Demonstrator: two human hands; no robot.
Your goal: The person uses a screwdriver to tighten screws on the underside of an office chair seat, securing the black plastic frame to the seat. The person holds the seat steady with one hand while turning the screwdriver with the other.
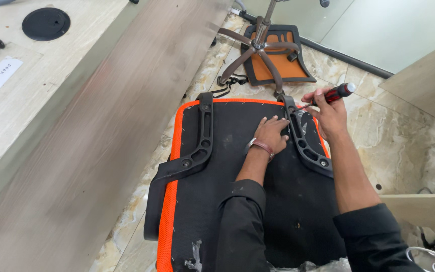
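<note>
Red-and-black-handled screwdriver (331,94): light, rigid, grippy handle; right hand (328,113) fingers clamped on it | tip at black plastic armrest bracket (303,138) on upturned orange-edged seat (237,166), floor | left hand (272,133) flat, fingers apart, steadying bracket.

Between the two black armrest brackets (197,146) the black underside of the seat (232,151) lies bare, giving room to pass. A wooden panel (101,141) hems the left; the chair base (260,48) blocks the floor (393,126) beyond.
</note>
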